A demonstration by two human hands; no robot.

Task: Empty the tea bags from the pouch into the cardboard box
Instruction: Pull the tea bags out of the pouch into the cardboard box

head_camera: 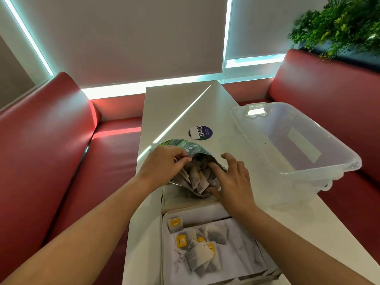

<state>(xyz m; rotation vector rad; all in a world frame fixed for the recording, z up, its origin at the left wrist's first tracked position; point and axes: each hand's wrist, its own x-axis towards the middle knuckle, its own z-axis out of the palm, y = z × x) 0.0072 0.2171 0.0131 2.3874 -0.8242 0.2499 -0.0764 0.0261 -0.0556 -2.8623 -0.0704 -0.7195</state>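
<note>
A green printed pouch lies on the white table, its mouth facing me and full of tea bags with yellow tags. My left hand pinches the pouch's upper lip and holds it wide. My right hand has its index finger and thumb inside the mouth among the tea bags, the other fingers spread. Just below the pouch sits the cardboard box, flaps apart, with several tea bags lying on its pale bottom.
A clear plastic tub with a handle stands on the table to the right, overhanging its edge. A round dark sticker lies beyond the pouch. Red padded benches flank the narrow white table; a plant is at top right.
</note>
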